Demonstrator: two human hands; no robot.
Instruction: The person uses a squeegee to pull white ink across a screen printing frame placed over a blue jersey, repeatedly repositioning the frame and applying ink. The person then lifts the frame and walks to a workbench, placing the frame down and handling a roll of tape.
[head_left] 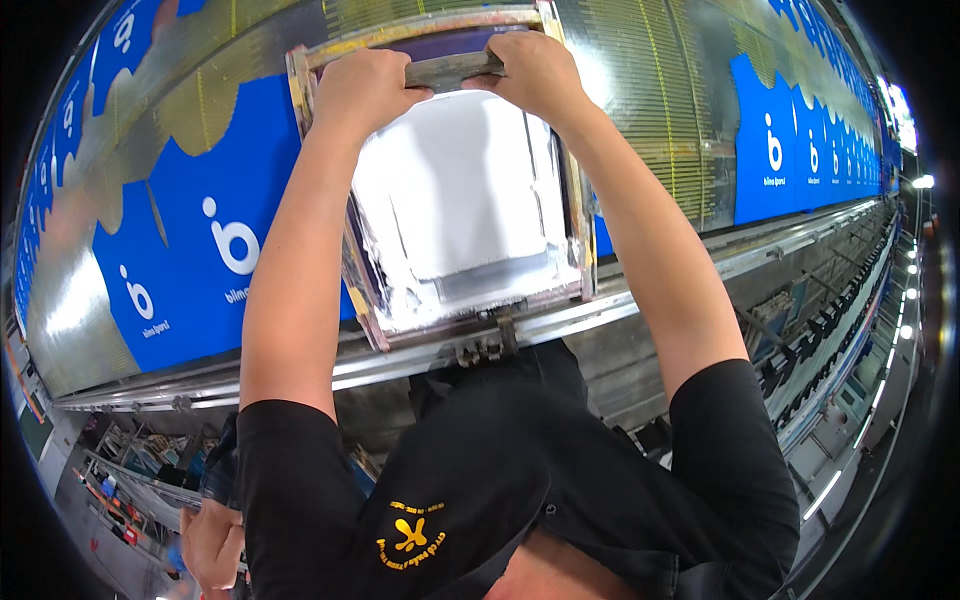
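Both my arms reach up to a grey squeegee (453, 68) lying across the far end of a framed printing screen (584, 255). My left hand (362, 92) is closed on its left end, and my right hand (532, 75) grips the right end with bent fingers. Below the squeegee, white ink (455, 190) covers most of the screen's middle, with streaks and a greyer band along the near edge. The screen's worn frame rests on the long printing table, against a metal clamp (485, 345) on the front rail.
Blue fabric pieces (175, 270) with white printed logos lie along the ridged metal table, left and right (760, 190) of the screen. A steel rail (640, 295) runs along the near edge. Another person's hand (210, 545) shows at lower left, near metal racks (150, 470).
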